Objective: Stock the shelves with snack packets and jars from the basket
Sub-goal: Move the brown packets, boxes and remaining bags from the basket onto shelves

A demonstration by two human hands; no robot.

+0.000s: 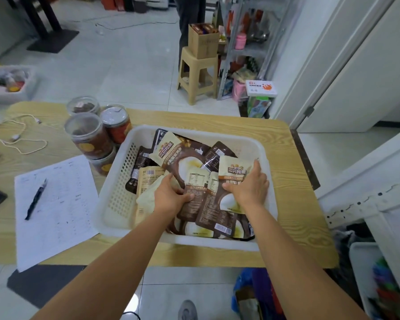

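A white plastic basket (116,190) sits on a wooden table (293,204), filled with several brown-and-cream snack packets (171,148). Both hands are inside it. My left hand (171,195) grips the left edge of a brown packet (194,202) lying face down in the middle. My right hand (249,185) holds a cream-and-brown packet (231,172) at the basket's right side, fingers over its top and thumb on its face. Left of the basket stand several clear jars (88,135) of dark snacks with clear lids.
A printed sheet (60,215) with a pen (36,199) lies left of the basket, beside a white cable (21,137). Beyond the table stand a beige stool (196,77) carrying a cardboard box (202,40), a metal shelf rack (245,49) with goods, and a person's legs (189,19).
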